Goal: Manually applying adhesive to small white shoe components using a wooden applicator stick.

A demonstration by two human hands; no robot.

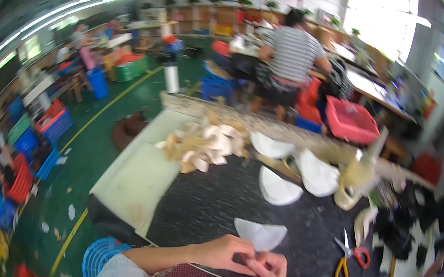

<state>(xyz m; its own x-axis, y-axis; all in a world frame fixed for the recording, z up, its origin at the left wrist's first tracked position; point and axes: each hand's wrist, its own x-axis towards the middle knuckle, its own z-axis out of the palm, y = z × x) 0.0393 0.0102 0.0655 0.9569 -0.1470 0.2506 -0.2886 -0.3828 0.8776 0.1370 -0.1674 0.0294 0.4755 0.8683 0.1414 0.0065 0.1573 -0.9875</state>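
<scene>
My left hand (225,252) and my right hand (271,272) meet at the near edge of the dark work mat (208,204). Both have their fingers pinched together. A small dark bit shows between them, too little to name. Just beyond the fingers lies a white curved piece (260,234), its near edge partly behind my hands. Farther out are another white curved piece (279,187) and a stack of white pieces (316,174). Scissors (350,257) with one yellow and one red-orange handle lie spread to the right of my right hand.
Tan and white cut pieces (207,145) are heaped at the far left of the mat. A cream shoe-shaped form (355,181) stands at the far right, near black scraps (410,219). A blue basket (102,260) sits below left. Ahead, a person in a striped shirt (294,52) faces another table.
</scene>
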